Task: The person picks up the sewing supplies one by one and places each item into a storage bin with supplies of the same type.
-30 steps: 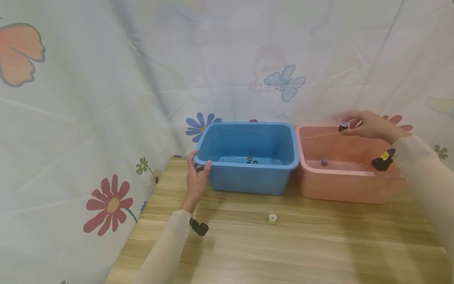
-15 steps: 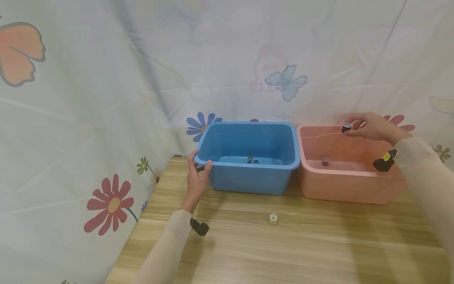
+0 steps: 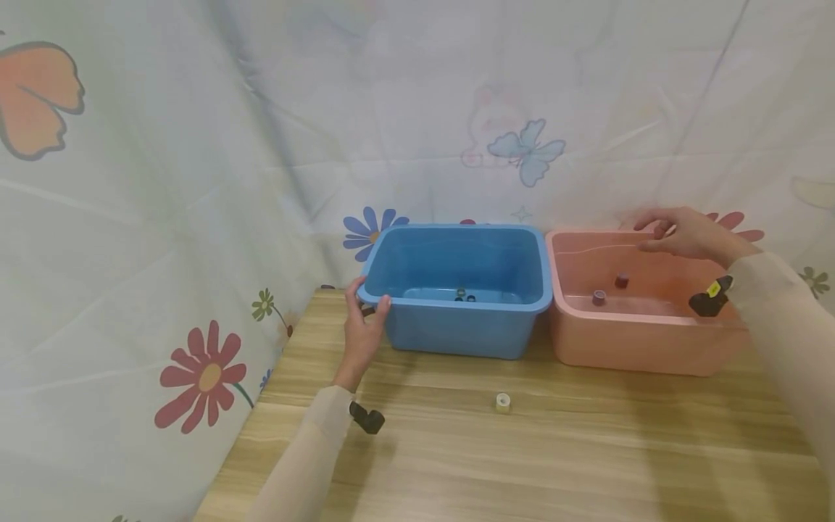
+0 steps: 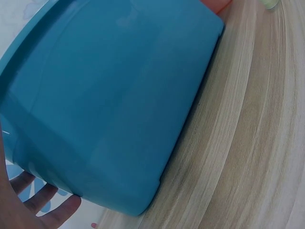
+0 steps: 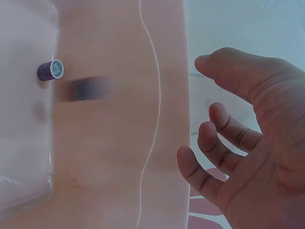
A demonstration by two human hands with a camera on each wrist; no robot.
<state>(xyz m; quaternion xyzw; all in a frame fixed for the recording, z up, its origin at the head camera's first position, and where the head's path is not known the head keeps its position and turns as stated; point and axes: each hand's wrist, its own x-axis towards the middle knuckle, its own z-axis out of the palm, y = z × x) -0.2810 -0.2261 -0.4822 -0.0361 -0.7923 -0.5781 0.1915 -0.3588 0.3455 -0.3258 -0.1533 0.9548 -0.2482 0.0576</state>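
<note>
My left hand [image 3: 362,335] grips the front left corner of the blue plastic bin [image 3: 457,330], thumb at the front rim and fingers along the side. Above the pink bin [image 3: 646,344] my right hand [image 3: 688,233] is spread, holding nothing. A dark purple thread spool [image 3: 622,280] is in mid-fall below it, blurred in the right wrist view [image 5: 86,89]. Another purple thread spool [image 3: 599,297] lies on the pink bin's floor; its pale end shows in the right wrist view. Several small dark spools [image 3: 460,296] sit in the blue bin.
A pale yellow spool [image 3: 502,403] stands on the wooden table [image 3: 554,464] in front of the bins. The bins stand side by side, rims nearly touching. Behind them hangs a white curtain [image 3: 417,109] printed with flowers and butterflies.
My right hand has let go of the purple thread spool, which drops into the pink bin. The fingers have spread apart. The left hand has stayed on the blue bin.
</note>
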